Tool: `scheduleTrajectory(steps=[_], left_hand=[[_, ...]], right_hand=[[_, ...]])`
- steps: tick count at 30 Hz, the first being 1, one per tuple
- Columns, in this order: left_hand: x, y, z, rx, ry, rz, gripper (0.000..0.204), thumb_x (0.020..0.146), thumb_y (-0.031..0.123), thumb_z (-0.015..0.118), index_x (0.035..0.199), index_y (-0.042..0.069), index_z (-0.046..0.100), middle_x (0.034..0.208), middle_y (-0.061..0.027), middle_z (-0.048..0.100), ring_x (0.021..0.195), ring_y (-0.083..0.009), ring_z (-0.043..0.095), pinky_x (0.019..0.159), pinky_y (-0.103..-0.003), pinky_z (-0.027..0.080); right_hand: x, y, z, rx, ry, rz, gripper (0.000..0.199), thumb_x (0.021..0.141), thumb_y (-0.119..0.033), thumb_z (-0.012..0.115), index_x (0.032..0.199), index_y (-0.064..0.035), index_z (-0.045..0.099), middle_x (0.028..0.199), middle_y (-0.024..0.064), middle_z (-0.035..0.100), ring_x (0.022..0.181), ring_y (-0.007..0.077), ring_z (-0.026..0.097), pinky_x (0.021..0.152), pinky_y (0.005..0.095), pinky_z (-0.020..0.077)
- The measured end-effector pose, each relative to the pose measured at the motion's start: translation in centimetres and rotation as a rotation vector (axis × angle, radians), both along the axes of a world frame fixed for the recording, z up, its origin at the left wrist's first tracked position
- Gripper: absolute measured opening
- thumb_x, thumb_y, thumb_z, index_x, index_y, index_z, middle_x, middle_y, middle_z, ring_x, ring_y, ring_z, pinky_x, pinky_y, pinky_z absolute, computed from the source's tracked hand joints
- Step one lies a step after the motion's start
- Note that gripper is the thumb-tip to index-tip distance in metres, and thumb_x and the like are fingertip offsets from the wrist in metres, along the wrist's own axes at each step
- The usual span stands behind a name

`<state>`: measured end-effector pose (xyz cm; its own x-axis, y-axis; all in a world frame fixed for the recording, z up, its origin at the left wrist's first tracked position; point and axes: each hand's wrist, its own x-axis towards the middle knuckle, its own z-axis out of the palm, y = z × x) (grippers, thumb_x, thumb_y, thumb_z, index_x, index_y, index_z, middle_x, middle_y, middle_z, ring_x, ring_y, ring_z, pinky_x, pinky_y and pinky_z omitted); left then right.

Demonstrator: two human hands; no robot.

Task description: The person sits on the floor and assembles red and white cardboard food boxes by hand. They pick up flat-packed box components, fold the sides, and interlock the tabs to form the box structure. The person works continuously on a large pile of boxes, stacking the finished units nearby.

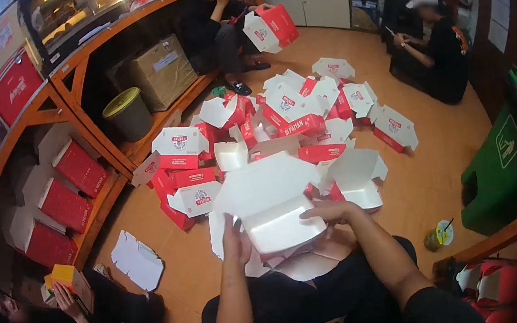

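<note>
Holding an open white carton (281,226) just below centre of the frame, long axis side to side, lid raised toward the heap of boxes (291,102). Pinching its ends, equally near, with left hand (237,242) at left and right hand (333,212) at right, right thumb over the rim, other fingers mostly hidden; forearms (232,304) slanted inward from the lower edge.

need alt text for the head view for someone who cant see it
A person's left hand and right hand hold an open white-lined box. Beyond it, red-and-white boxes lie heaped on an orange-brown floor, with three other people seated around.
</note>
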<state>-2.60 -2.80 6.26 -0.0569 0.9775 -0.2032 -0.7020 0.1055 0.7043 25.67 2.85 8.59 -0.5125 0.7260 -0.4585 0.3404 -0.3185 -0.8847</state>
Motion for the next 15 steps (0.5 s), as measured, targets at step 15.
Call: scheduleTrajectory(steps=[15], left_hand=[[0.6,1.2,-2.7,-0.086,0.411,0.174,0.049,0.095,0.041,0.053,0.134,0.012,0.048,0.128,-0.0136,0.053,0.11,-0.026,0.055,0.093,-0.041,0.045]], right_hand=[[-1.1,2.4,-12.6,0.709,-0.271,-0.109,0.068,0.084,-0.035,0.069,0.135,0.0002,0.043,0.13,0.0244,0.05,0.118,0.0392,0.053,0.099,0.0462,0.0462]])
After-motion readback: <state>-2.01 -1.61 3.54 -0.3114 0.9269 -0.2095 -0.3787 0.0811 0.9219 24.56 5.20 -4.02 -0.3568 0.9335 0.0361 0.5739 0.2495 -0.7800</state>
